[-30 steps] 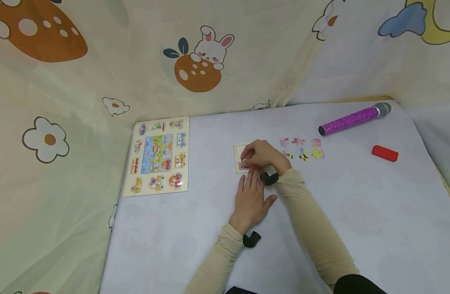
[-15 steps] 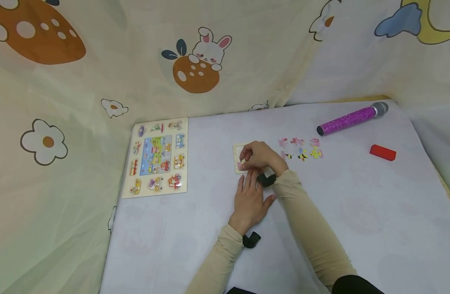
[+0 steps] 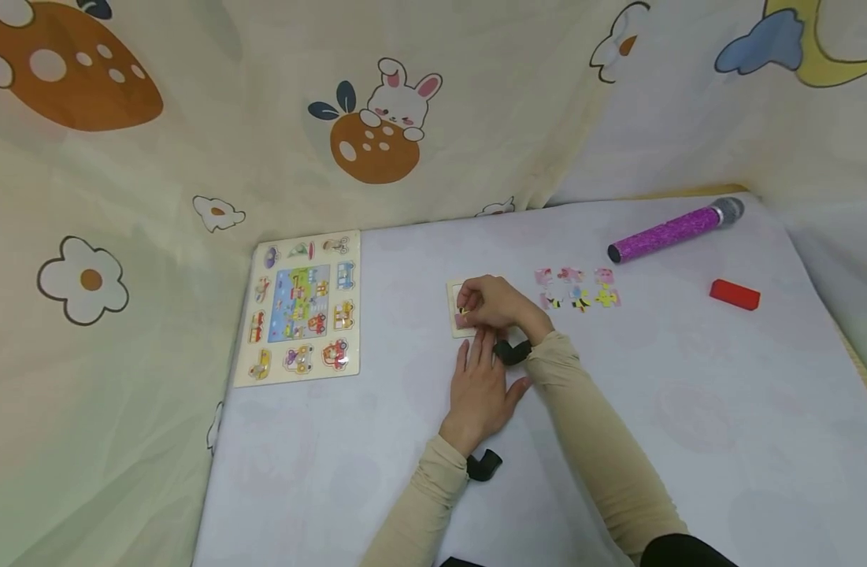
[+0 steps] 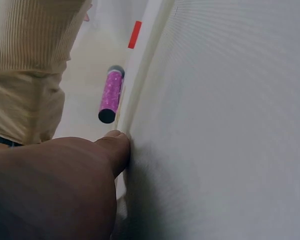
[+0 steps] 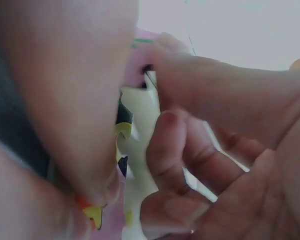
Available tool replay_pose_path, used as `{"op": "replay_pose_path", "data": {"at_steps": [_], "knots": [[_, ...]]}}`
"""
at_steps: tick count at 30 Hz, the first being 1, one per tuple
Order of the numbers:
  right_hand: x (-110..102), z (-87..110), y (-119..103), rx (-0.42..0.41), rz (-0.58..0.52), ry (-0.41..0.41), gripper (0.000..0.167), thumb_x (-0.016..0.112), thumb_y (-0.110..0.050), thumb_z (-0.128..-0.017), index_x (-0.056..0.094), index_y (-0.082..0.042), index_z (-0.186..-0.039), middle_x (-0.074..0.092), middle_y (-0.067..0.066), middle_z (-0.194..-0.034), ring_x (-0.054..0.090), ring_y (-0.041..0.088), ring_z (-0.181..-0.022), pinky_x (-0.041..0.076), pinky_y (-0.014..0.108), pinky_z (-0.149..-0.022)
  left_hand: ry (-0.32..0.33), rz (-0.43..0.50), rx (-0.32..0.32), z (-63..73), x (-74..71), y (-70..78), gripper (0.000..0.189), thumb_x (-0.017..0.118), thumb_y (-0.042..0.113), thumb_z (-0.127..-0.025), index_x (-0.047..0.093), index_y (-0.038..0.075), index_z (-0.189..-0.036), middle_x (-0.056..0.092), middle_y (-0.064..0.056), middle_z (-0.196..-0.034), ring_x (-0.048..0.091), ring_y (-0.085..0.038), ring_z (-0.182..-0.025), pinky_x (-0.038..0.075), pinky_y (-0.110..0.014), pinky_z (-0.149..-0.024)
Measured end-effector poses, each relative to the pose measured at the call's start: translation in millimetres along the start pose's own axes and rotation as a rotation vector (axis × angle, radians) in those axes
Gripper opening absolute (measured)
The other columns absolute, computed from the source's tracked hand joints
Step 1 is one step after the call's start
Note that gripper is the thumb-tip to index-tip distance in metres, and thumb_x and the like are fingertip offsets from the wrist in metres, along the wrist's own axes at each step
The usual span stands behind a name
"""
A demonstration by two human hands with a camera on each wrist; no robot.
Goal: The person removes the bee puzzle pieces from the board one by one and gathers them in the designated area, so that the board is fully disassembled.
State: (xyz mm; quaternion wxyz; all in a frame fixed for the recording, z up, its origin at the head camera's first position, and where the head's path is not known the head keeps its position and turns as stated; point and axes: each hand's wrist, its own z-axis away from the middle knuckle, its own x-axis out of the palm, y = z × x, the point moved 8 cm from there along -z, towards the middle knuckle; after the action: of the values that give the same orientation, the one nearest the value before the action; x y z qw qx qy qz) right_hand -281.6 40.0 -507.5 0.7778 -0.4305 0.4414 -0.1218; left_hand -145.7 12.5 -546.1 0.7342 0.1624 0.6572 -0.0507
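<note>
A small cream puzzle tray (image 3: 453,298) lies near the middle of the table, mostly covered by my right hand (image 3: 500,303). The fingertips of that hand pinch a pink puzzle piece (image 3: 462,321) at the tray's lower left. In the right wrist view, the pink piece (image 5: 136,67) shows a green line and a black mark; pieces with yellow and black parts lie in the tray below it. My left hand (image 3: 479,394) rests flat, its straight fingers reaching the tray's near edge beneath the right hand. Only its thumb side (image 4: 65,175) fills the left wrist view.
Several loose puzzle pieces (image 3: 606,297), pink and yellow, lie in two rows right of the tray. Behind them are a purple glitter microphone (image 3: 667,234) and a red block (image 3: 734,294). A larger vehicle puzzle board (image 3: 298,307) sits at the left, near the patterned curtain.
The camera view shifts slightly, moving the scene a little left and down. The right fingers make only small movements over the tray's lower left; the left hand stays in place.
</note>
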Motion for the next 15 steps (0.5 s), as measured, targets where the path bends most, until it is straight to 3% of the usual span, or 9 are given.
{"op": "replay_pose_path", "data": {"at_steps": [4,8,11,15], "knots": [[-5,4.9,2,-0.024,-0.056,0.028,0.021,0.082,-0.019,-0.094,0.067,-0.010,-0.105,0.072,0.008,-0.097,0.067,0.021,-0.087,0.054,0.036,-0.084,0.003,0.004,-0.003,0.6,-0.3,0.0,0.081,0.043,0.064,-0.108,0.040,0.004,-0.162,0.020,-0.013,-0.178,0.013,-0.025,-0.166,0.016,-0.048,-0.133],[-15,16.5,8,-0.016,-0.187,0.046,0.022,0.078,-0.018,-0.097,0.064,-0.007,-0.110,0.067,0.013,-0.101,0.069,0.023,-0.079,0.056,0.034,-0.073,0.003,0.019,-0.004,0.3,-0.4,0.3,0.086,0.044,0.064,-0.107,0.025,0.008,-0.169,0.016,-0.012,-0.179,0.012,-0.025,-0.167,0.016,-0.048,-0.133],[-25,28.3,15,0.001,-0.273,0.060,0.024,0.073,-0.014,-0.100,0.061,-0.001,-0.116,0.062,0.017,-0.105,0.072,0.026,-0.077,0.061,0.034,-0.068,0.009,0.020,-0.004,0.0,-1.0,0.3,0.088,0.046,0.064,-0.107,0.020,0.010,-0.170,0.014,-0.011,-0.179,0.012,-0.025,-0.167,0.017,-0.048,-0.133],[-41,43.2,29,0.013,-0.284,0.135,0.026,0.070,-0.010,-0.102,0.061,0.004,-0.121,0.065,0.021,-0.105,0.074,0.028,-0.078,0.061,0.032,-0.067,0.035,0.009,0.000,-1.1,-2.2,0.1,0.090,0.048,0.064,-0.106,0.018,0.009,-0.171,0.015,-0.011,-0.179,0.014,-0.025,-0.166,0.019,-0.048,-0.133]]}}
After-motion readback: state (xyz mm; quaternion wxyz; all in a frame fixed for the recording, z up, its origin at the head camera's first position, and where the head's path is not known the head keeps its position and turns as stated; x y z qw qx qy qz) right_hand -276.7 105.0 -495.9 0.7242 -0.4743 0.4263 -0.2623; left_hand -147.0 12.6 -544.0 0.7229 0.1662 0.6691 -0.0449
